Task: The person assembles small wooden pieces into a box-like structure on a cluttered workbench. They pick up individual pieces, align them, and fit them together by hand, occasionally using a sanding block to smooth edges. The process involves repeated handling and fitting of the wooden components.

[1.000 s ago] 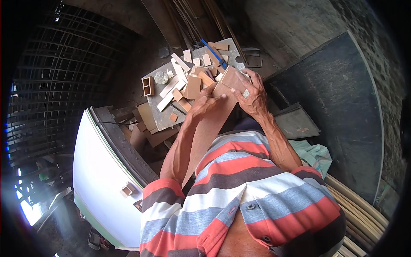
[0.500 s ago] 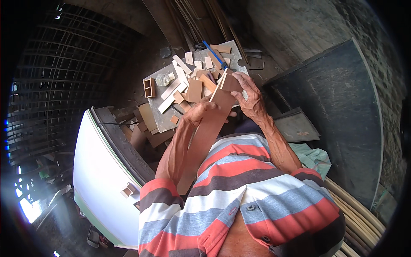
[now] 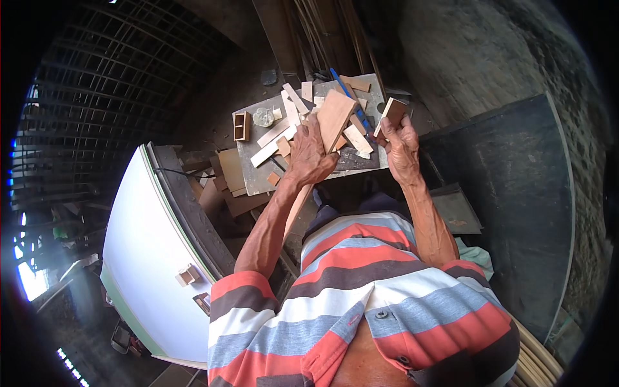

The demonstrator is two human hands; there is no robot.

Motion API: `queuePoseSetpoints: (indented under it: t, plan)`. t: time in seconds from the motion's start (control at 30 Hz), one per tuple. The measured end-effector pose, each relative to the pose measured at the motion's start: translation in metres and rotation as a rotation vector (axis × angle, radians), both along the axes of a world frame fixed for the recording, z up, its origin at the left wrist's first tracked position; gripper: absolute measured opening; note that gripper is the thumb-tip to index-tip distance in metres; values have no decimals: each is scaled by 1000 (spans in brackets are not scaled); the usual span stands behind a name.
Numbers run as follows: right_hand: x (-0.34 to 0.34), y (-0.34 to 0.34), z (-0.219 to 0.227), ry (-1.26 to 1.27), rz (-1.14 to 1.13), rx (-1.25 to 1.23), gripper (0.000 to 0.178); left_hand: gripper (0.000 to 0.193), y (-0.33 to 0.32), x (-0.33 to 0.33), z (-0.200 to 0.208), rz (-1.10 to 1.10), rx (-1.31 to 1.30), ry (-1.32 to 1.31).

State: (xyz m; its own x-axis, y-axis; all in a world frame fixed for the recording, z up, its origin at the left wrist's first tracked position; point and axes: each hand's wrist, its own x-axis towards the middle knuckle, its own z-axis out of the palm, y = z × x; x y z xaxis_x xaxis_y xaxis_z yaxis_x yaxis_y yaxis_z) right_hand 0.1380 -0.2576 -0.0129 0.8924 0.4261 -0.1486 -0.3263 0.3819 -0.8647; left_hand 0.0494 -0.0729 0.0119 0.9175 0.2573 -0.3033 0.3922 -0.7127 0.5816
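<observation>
My left hand (image 3: pixel 311 156) grips a long, thin wooden board (image 3: pixel 338 116), which slants from over the worktable down past my left forearm. Its upper end shows a light brown face. A small rectangular wood piece (image 3: pixel 394 115), brown on its face and pale along its edge, is pinched between the thumb and fingers of my right hand (image 3: pixel 402 148). The two pieces are apart. Beneath and between my hands lie a long blue tool (image 3: pixel 354 103) and several wood offcuts (image 3: pixel 293 98) on the grey worktable (image 3: pixel 260 180).
A small divided wooden box (image 3: pixel 241 127) and a round, whitish dish (image 3: pixel 263 117) stand at the table's left. A large white panel (image 3: pixel 145 258) holding a little wooden box (image 3: pixel 187 275) stands left of me. A dark board (image 3: pixel 509 193) leans at the right. Long strips (image 3: pixel 342 39) stand behind.
My right hand has moved right with the small wood piece, away from the long board. My left hand has turned, bringing the board's lighter face into view.
</observation>
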Motion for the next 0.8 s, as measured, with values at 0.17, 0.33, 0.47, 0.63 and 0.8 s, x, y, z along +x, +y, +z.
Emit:
queuePoseSetpoints:
  t: [0.17,0.33,0.47,0.63,0.8]
  plan:
    - [-6,33,9,54,29,102,34,96,-4,10,3,196,257,-155]
    - [3,66,16,-34,-13,56,36,102,-17,23,21,301,376,-242]
    - [9,90,17,-226,-221,-44,35,108,-19,26,23,259,339,-362]
    - [19,91,40,-277,-185,-69,27,114,-7,22,37,147,94,-469]
    - [17,95,70,-411,-59,-50,25,43,12,29,59,297,-706,-641]
